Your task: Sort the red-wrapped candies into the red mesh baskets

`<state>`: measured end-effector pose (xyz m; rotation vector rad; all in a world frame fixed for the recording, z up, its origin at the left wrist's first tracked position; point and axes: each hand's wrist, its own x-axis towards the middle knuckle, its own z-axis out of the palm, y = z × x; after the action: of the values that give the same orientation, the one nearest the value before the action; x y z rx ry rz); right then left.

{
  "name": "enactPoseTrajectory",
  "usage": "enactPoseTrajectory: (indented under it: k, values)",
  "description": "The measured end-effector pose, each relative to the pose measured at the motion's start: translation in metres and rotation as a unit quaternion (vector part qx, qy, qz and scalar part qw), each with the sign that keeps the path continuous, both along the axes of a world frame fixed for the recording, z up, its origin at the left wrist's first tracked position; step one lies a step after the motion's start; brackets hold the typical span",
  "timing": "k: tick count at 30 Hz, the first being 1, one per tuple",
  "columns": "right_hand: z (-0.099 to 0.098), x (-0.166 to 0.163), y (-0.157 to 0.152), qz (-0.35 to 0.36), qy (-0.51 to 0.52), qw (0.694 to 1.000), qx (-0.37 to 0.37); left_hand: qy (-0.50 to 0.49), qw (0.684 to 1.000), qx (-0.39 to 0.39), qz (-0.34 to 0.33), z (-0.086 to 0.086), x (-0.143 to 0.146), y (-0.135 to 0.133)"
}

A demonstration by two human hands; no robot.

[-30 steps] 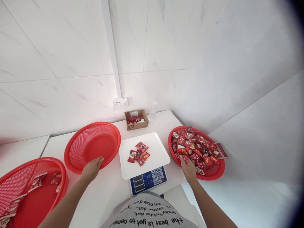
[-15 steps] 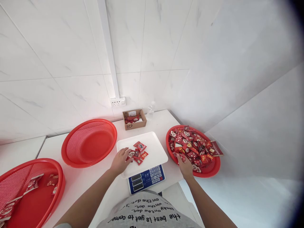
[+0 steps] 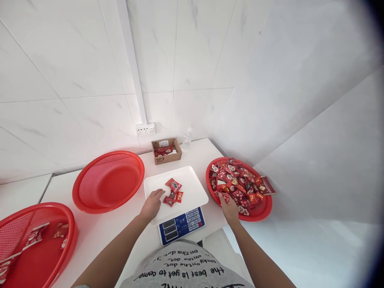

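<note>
My left hand [image 3: 152,205] is over the left side of the white scale tray [image 3: 192,186], back upward and fingers drawn together. Whatever lies under its fingers is hidden. Beside the fingertips several small red snack packets [image 3: 173,185] lie in a loose cluster on the tray. At the near left rim of the right red basket [image 3: 264,216], my right hand [image 3: 229,209] is closed around a red packet [image 3: 223,197] between thumb and fingers. That basket is heaped with red snack packets [image 3: 240,186] of mixed designs.
The blue scale keypad [image 3: 182,226] faces me. Left of it stand a bare red basket [image 3: 115,182] and another red basket [image 3: 67,248] holding a few packets. A small cardboard box [image 3: 167,159] and a clear bottle [image 3: 187,140] are near the wall socket [image 3: 145,129].
The white-lettered packet by my left fingers has gone from sight on the tray, and that hand's fingers have drawn together. My right hand still holds its packet. The view has shifted slightly right.
</note>
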<state>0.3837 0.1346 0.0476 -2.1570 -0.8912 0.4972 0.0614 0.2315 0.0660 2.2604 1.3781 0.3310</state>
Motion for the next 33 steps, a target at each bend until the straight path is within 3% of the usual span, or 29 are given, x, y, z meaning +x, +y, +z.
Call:
enactPoseTrajectory:
  k: [3,7,9,11,16,20,24,33]
  values:
    - [-0.002,0.0,0.0,0.0,0.003,1.0,0.008,-0.019,0.996,0.058,0.07,0.013,-0.021,0.014]
    - [-0.002,0.001,0.0,0.0,0.004,1.0,0.002,0.006,0.967,0.157,0.201,0.034,-0.05,0.039]
    - [-0.002,0.001,0.0,0.0,0.002,1.0,-0.001,0.03,0.955,0.189,0.224,0.037,-0.051,0.043]
    - [-0.003,0.001,0.0,0.001,0.004,1.0,0.002,0.039,0.963,0.193,0.185,0.031,-0.039,0.039]
    - [-0.007,0.003,0.0,0.002,0.017,1.0,0.018,0.051,0.992,0.095,-0.07,-0.005,0.02,0.012]
    - [-0.011,0.005,0.0,0.015,0.012,0.999,0.048,0.084,0.984,0.086,-0.132,-0.021,0.048,0.009]
    - [-0.014,0.005,-0.001,0.012,0.034,0.998,0.049,0.089,0.976,0.13,-0.148,-0.018,0.057,0.02]
    - [-0.013,0.006,-0.002,0.014,0.06,0.997,0.048,0.053,0.997,0.044,-0.047,-0.01,0.07,0.045]
